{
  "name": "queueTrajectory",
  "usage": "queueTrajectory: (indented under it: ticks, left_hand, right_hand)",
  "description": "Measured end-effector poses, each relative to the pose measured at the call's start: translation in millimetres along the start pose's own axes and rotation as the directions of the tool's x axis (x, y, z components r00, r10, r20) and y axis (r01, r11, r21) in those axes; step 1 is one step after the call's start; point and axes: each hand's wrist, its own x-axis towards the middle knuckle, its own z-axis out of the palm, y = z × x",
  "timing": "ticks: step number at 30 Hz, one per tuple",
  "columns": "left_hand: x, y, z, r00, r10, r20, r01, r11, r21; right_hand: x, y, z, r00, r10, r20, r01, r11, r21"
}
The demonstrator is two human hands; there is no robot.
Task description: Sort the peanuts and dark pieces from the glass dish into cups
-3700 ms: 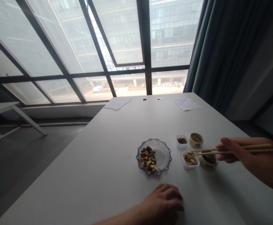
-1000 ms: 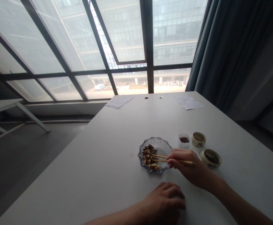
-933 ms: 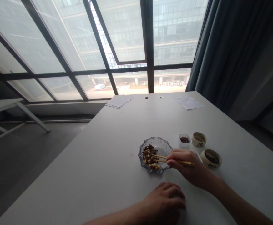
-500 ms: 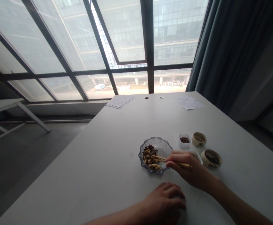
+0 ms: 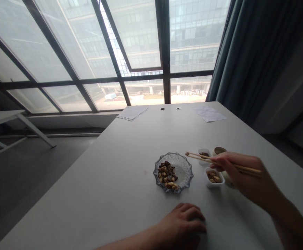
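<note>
My right hand (image 5: 247, 173) is closed around a pair of wooden chopsticks (image 5: 245, 169), raised over the small containers at the right. Their tips are close together, with a small brownish morsel between them, too small to name. Left of them stands a scalloped glass dish (image 5: 184, 178), holding a heap of pale nuts (image 5: 164, 177) and dark elongated seeds (image 5: 170, 168) on its left side. My left hand (image 5: 185, 222) rests palm down on the table in front of the dish, fingers loosely bent and slightly apart. Its underside is hidden.
A plastic tub (image 5: 208, 184) holds pale nuts; another plastic tub (image 5: 201, 161) behind it has dark pieces. Two ceramic bowls, one a beige bowl (image 5: 216, 151), are partly behind my right hand. Papers (image 5: 133, 113) and another sheet (image 5: 210, 114) lie at the table's far end.
My right hand has lifted the chopsticks out of the glass dish and moved right, with a small morsel at the tips. The nut tub is now uncovered to view. My left hand stays put.
</note>
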Motion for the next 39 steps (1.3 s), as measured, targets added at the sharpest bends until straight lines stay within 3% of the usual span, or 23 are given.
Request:
queueTrajectory:
  ticks: [2, 5, 10, 16, 19, 23, 27, 32, 39]
  left_hand:
    - [-0.9, -0.2, 1.6, 1.0, -0.009, -0.008, 0.009, 1.0, 0.0]
    - [-1.5, -0.4, 2.6, 1.0, -0.013, -0.011, 0.013, 1.0, -0.008]
    - [-1.0, -1.7, 2.7, 1.0, -0.005, -0.025, 0.005, 1.0, -0.004]
    - [-1.3, 1.0, 2.3, 0.999, -0.001, -0.038, 0.001, 1.0, 0.005]
    - [-1.7, 2.3, 2.3, 0.998, -0.002, -0.062, 0.002, 1.0, 0.0]
    - [-0.6, 1.0, 1.2, 0.999, 0.0, -0.036, -0.001, 1.0, -0.004]
    - [1.2, 1.0, -1.3, 1.0, 0.007, -0.005, -0.007, 1.0, 0.001]
    - [1.8, 3.2, -1.1, 1.0, -0.008, -0.014, 0.008, 1.0, 0.011]
    - [3.2, 3.8, -2.8, 1.0, -0.02, 0.021, 0.02, 1.0, 0.006]
  right_hand:
    - [1.3, 6.0, -25.6, 0.978, 0.095, -0.184, -0.111, 0.991, -0.077]
    - [4.8, 22.0, -53.5, 0.907, 0.17, -0.384, -0.249, 0.954, -0.167]
    - [13.6, 39.9, -65.8, 0.908, 0.168, -0.383, -0.262, 0.943, -0.207]
    - [9.4, 21.8, -57.2, 0.857, 0.136, -0.497, -0.198, 0.977, -0.075]
    - [5.7, 9.4, -44.5, 0.911, 0.125, -0.393, -0.143, 0.99, -0.017]
    - [2.6, 1.2, -8.8, 0.991, 0.094, -0.098, -0.075, 0.981, 0.178]
    - [-3.3, 5.3, 38.9, 0.986, -0.04, 0.161, -0.009, 0.956, 0.293]
    - [-10.9, 15.2, 79.0, 0.96, -0.086, 0.265, 0.009, 0.96, 0.28]
    - [-9.6, 19.7, 85.6, 0.958, -0.072, 0.278, 0.007, 0.974, 0.226]
